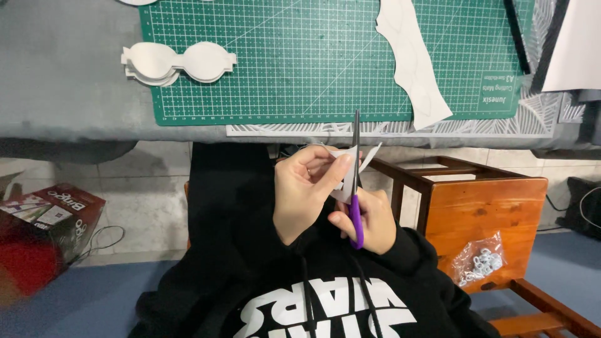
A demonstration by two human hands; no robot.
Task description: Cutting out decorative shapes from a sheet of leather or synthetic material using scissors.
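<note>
Left hand (pixel 307 188) pinches a small white paper piece (pixel 350 169) between thumb and fingers, held in the air just below the table edge. Right hand (pixel 369 219) is closed around the purple handles of the scissors (pixel 355 181), whose dark blades point up toward the table and look nearly together, crossing the paper. Hands touch each other, close over the black hoodie (pixel 250 250). Blade tip sits just at the front edge of the grey table (pixel 62 94), little room above. Green cutting mat (pixel 300 56) lies on the table, its near edge close to the table edge. On the mat: stack of white mask-shaped cutouts (pixel 178 62) at left, long curved white paper strip (pixel 416 69) at right, overhanging the mat's near edge. Patterned sheet (pixel 532 119) pokes out from under the mat. Wooden stool (pixel 488 206) just right of the hands, clear bag of small rings (pixel 479 260) on it. Red box (pixel 44 219) on the floor at left, well apart. Open floor space to the left of the lap.
</note>
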